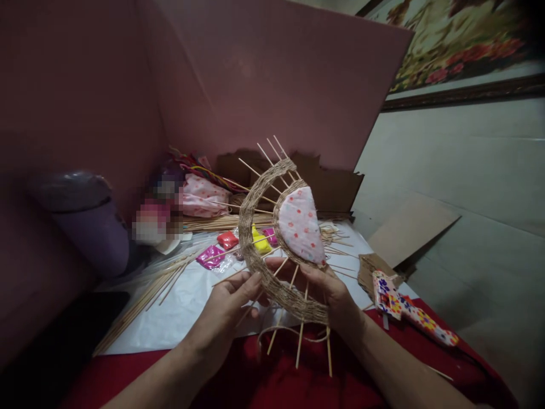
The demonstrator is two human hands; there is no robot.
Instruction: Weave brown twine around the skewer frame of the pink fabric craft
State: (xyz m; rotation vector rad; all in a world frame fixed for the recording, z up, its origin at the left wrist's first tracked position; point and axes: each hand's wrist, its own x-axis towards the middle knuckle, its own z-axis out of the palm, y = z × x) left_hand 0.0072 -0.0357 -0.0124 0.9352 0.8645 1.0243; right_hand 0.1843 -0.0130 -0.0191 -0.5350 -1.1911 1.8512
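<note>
Both hands hold up a half-round woven fan-like piece. It has a twine band (249, 244) woven over thin wooden sticks that radiate outward. At its centre is a half-round cardboard-like panel covered in pale cloth with red dots (300, 224), edged with twine. My left hand (238, 295) pinches the lower left of the band between thumb and fingers. My right hand (327, 287) grips the lower right, its thumb at the cloth panel's bottom corner and its other fingers partly hidden behind. A loose twine end (293, 329) hangs in a loop below the band.
White sheet (170, 318) on a red cloth (140, 378). Bundled sticks (149, 289) lie left; small red (227, 240), yellow (260, 241) and magenta packets (210, 257) lie behind. Torn cardboard (336, 190) stands at the back. A flowered, glue-gun-shaped object (413, 309) rests right. A purple container (91, 227) stands left.
</note>
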